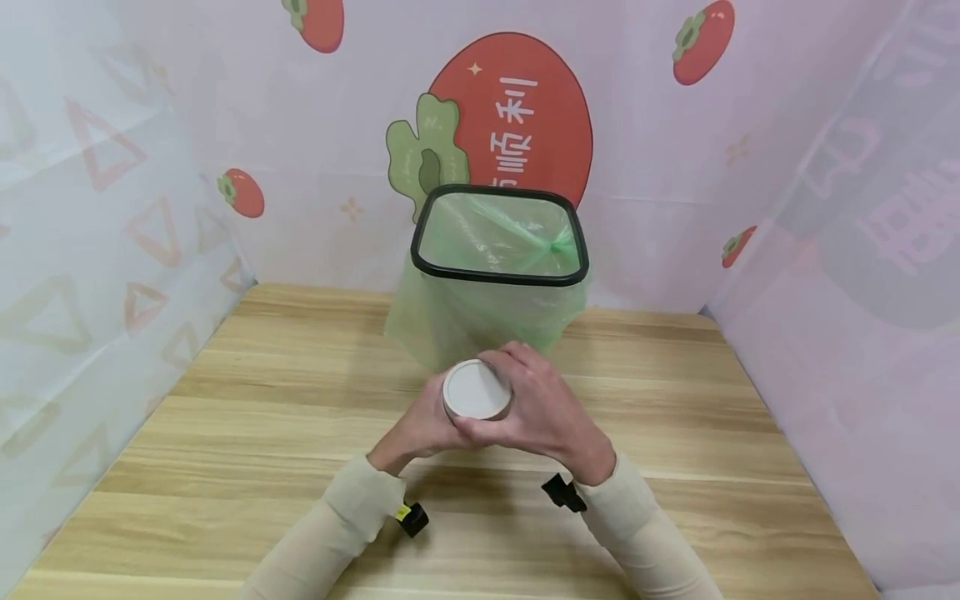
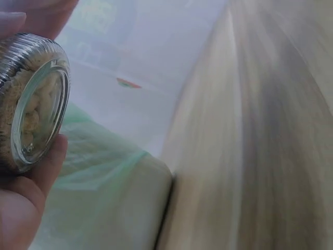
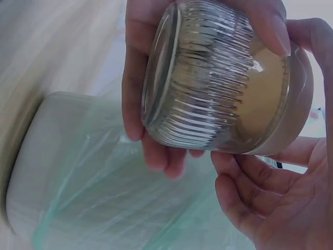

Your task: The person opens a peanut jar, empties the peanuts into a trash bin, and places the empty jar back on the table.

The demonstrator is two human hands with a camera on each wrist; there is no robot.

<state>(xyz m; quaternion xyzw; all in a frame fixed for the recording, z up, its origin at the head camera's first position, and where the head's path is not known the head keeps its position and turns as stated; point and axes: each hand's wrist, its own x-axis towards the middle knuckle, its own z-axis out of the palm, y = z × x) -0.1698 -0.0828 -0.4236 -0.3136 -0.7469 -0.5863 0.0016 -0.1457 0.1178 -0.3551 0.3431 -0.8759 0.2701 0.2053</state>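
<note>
Head view: on the near side of the bin (image 1: 498, 277), I log the jar (image 3: 208, 94) gripped from both sides. The left hand (image 1: 427, 423) holds its ribbed glass body; the right hand (image 1: 542, 407) curls round its lid (image 1: 477, 390) end. Neither is nearer. Lid faces up toward my viewpoint, base away; the lid-to-base axis's exact tilt I cannot tell.

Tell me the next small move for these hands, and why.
Probably a gentle twist of the white lid with the right hand, while the left hand steadies the glass jar: the lid is on, the right hand curls round the lid end, and the left hand grips the ribbed body.
</note>
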